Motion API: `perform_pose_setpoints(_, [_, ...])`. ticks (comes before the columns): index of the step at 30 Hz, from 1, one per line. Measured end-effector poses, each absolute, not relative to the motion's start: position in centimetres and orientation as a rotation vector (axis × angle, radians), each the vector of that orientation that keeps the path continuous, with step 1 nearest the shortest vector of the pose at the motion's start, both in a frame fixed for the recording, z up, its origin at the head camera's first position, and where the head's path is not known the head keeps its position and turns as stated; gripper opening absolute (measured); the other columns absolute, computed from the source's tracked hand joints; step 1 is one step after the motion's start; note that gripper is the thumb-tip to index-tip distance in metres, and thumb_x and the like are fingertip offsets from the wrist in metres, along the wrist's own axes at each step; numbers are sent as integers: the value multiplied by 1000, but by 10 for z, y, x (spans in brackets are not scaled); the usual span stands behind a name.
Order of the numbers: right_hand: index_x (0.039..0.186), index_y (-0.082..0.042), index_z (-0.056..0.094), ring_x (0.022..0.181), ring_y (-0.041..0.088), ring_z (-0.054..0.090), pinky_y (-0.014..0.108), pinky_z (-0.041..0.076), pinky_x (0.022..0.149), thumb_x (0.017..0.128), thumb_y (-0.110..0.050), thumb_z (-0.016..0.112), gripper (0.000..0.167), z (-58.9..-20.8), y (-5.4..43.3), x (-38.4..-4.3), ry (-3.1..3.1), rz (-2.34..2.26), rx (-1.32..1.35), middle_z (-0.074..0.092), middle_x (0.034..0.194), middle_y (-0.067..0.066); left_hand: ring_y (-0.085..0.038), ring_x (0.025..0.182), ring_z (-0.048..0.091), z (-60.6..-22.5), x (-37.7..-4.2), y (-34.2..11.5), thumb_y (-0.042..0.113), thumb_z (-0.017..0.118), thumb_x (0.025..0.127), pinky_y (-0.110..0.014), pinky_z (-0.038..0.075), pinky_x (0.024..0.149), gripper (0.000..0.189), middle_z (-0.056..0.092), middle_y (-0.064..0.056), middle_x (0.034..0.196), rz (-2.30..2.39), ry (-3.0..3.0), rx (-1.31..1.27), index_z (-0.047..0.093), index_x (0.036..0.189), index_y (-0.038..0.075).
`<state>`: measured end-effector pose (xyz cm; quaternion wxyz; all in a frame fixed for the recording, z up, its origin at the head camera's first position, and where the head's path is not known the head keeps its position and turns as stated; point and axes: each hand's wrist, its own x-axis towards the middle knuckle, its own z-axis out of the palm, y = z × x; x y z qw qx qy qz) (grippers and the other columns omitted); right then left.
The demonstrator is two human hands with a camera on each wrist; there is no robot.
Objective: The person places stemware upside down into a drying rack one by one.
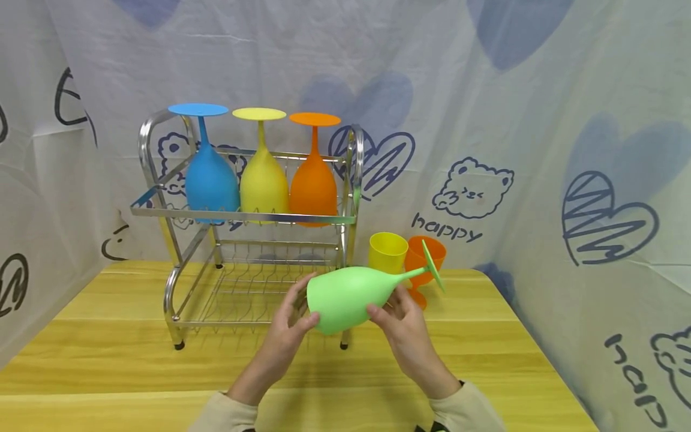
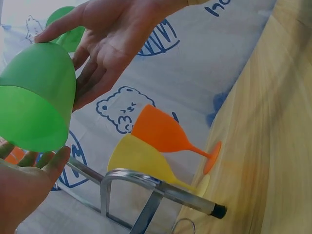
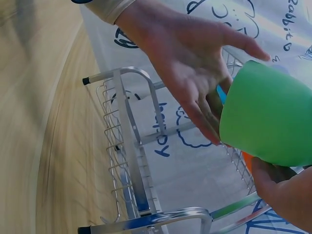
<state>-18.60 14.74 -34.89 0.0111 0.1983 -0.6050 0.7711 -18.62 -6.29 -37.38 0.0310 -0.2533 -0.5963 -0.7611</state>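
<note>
A light green plastic wine glass (image 1: 351, 297) is held on its side in front of the rack, its mouth toward the left and its foot pointing up and right. My left hand (image 1: 286, 327) holds the rim end, thumb in front and fingers behind. Near the stem, my right hand (image 1: 407, 336) grips the bowl's lower part between thumb and fingers. The left wrist view shows the glass's (image 2: 39, 97) open mouth, with my left hand (image 2: 29, 195) at the rim. Both hands also flank the bowl (image 3: 268, 114) in the right wrist view.
A two-tier metal rack (image 1: 259, 324) stands behind. Its top tier bears upside-down blue (image 1: 212, 180), yellow (image 1: 264, 183) and orange (image 1: 314, 186) glasses. Right of it, an upright yellow glass (image 1: 387, 252) and orange glass (image 1: 432, 255) stand on the wooden table (image 1: 475, 360), partly hidden. Printed cloth (image 1: 372, 54) hangs around.
</note>
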Motion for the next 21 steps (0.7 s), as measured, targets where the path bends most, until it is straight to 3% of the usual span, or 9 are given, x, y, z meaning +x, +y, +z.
perform_pose_setpoints(6, [143, 1, 36, 122, 28, 49, 34, 47, 97, 84, -9, 71, 70, -353, 143, -187, -1982, 2271, 605, 48, 136, 20, -34, 134, 32, -374, -182, -82, 11, 44, 98, -49, 37, 103, 53, 32, -18, 149, -2163, -1961, -812, 29, 147, 1])
perform_pose_setpoints(12, [137, 5, 43, 118, 21, 54, 35, 49, 95, 79, 8, 72, 64, -365, 134, -193, -2000, 1998, 766, 50, 133, 22, -35, 129, 38, -378, -176, -115, 8, 52, 98, -25, 43, 97, 45, 41, -19, 143, -1939, -2133, -559, 42, 141, 0])
perform_pose_setpoints(16, [131, 8, 46, 114, 23, 57, 40, 53, 89, 73, 14, 76, 66, -371, 124, -198, -1940, 1741, 928, 50, 130, 26, -21, 123, 43, -381, -174, -149, 8, 52, 99, -12, 40, 93, 45, 44, -17, 140, -1759, -2176, -368, 39, 142, -2])
perform_pose_setpoints(19, [129, 5, 49, 114, 29, 57, 43, 52, 91, 68, 9, 82, 69, -371, 117, -200, -1937, 1528, 960, 53, 128, 23, -8, 117, 43, -382, -175, -176, 6, 51, 100, -8, 37, 92, 47, 45, -8, 135, -1612, -2151, -231, 34, 143, -4])
perform_pose_setpoints(21, [128, 6, 51, 113, 34, 57, 44, 51, 92, 67, 6, 84, 70, -370, 112, -202, -1938, 1426, 971, 56, 126, 22, -5, 114, 43, -383, -177, -193, 6, 51, 100, -7, 37, 91, 48, 45, -2, 132, -1524, -2127, -107, 34, 143, -4])
